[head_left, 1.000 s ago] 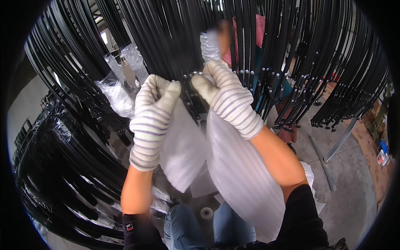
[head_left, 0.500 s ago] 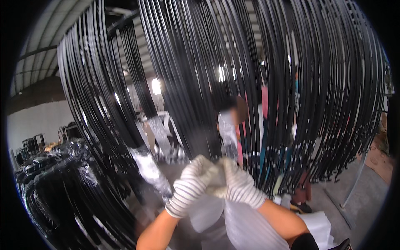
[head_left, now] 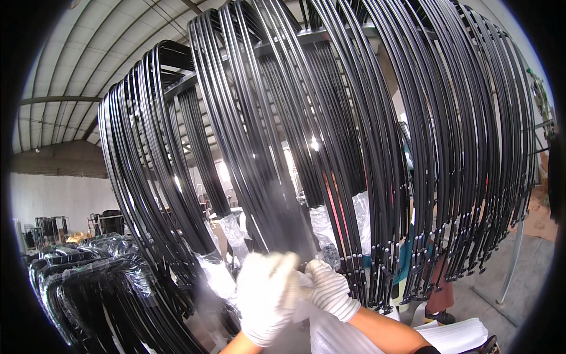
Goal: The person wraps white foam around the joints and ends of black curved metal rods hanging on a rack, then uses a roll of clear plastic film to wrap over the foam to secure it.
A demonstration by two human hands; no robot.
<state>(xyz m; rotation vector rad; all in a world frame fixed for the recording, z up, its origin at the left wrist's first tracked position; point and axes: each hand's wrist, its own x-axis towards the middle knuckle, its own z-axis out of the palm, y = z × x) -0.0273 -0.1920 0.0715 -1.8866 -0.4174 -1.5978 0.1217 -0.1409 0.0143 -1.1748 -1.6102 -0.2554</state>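
Both my hands wear white knit gloves with thin dark stripes at the cuffs. My left hand (head_left: pixel 266 298) is curled closed and slightly smeared by motion. Close beside it, my right hand (head_left: pixel 331 289) is also closed, fingers bent inward. A thin, translucent white foam sheet (head_left: pixel 339 333) is gripped between the hands and hangs below the right one. Just beyond my hands, the lower ends of a bundle of black bent tubes (head_left: pixel 236 135) hang down. A hazy blur covers that spot, so whether the sheet touches the tubes is unclear.
More black tubes (head_left: pixel 421 147) hang in rows from a rack bar (head_left: pixel 354 30). Film-wrapped black frames (head_left: pixel 88 271) stand at the left. A white foam stack (head_left: pixel 457 336) lies lower right, near a metal stand leg (head_left: pixel 512 262). Someone stands partly hidden behind the tubes.
The view has tipped upward, showing the rack bar and tube tops. My hands appear lower in it. The left has turned and lifted slightly against the right, and both remain closed.
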